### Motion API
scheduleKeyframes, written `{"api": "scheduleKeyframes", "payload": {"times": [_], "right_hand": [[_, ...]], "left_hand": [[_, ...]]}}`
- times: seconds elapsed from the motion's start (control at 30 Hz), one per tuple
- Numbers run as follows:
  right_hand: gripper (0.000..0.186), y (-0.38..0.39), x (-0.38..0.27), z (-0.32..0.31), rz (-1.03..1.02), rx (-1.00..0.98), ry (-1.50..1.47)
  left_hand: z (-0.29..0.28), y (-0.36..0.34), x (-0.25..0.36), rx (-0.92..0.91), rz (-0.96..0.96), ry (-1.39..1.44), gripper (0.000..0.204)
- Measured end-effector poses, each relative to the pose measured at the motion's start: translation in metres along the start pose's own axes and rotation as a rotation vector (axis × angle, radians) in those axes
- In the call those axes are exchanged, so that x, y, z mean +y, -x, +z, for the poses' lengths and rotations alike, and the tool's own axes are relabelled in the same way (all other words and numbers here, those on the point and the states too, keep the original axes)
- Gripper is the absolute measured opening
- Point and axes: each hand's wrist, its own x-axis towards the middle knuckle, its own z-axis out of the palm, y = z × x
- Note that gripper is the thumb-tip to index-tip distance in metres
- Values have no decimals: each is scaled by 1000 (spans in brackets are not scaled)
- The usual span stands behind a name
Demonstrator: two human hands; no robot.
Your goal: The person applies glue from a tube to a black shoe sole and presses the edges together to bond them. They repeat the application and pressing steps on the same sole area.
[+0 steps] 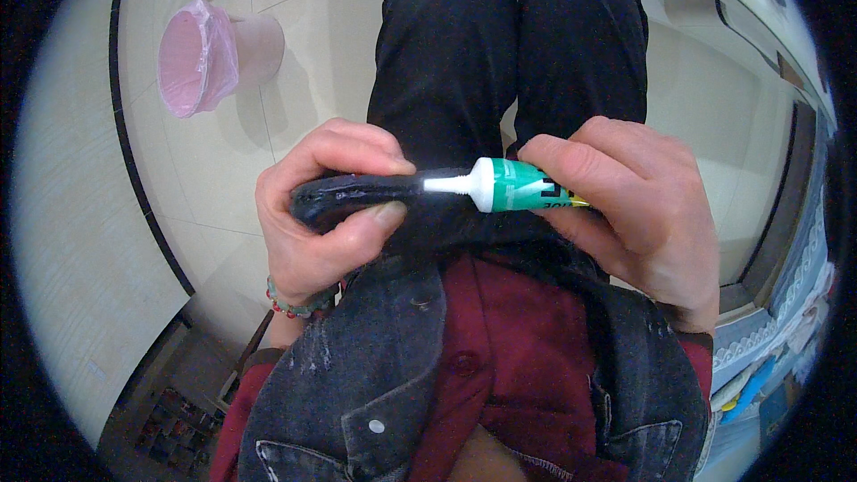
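Note:
In front of my lap, my left hand [326, 205] grips a black, elongated piece [344, 195], thumb below and fingers above. Its long upward face looks glossy, and its exact kind I cannot make out. A beaded bracelet [295, 308] circles the left wrist. My right hand [625, 201] is closed around a green glue tube [518, 186] with a white collar and a narrow white nozzle [446, 185]. The tube lies level, its nozzle pointing left. The nozzle's tip is at the right end of the black piece, between my left thumb and fingertips; whether they touch is unclear.
Black trousers [446, 45] cover my legs below the hands. A bin [259, 46] with a pink liner stands on the tiled floor [312, 45] at the far left. A white table edge [732, 0] curves along the upper right. Assorted items [750, 388] sit at the lower right.

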Motion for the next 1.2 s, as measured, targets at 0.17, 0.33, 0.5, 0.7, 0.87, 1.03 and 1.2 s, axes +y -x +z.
{"api": "scheduleKeyframes", "payload": {"times": [0.17, 0.33, 0.5, 0.7, 0.87, 1.03, 1.2], "right_hand": [[37, -2, 1, 0, -33, 13, 14], [38, -1, 0, 0, -46, 15, 37], [38, -2, -1, -2, -39, 12, 29], [38, -6, 4, 0, -89, 36, 60], [37, -4, 9, 2, -91, 148, -96], [36, 0, 12, 9, -78, 131, -165], [35, 1, 10, 14, -48, 106, -145]], "left_hand": [[0, 0, 1, 11, 9, -21, 26], [1, 0, 2, 7, 21, -42, 26], [1, 0, 2, 2, 23, -38, 26], [0, -1, 3, -16, 26, -49, 26], [0, -1, 1, 17, 0, -9, 25], [0, -1, 0, 5, -21, 45, 25], [3, 0, 0, 26, -45, 71, 25]]}}
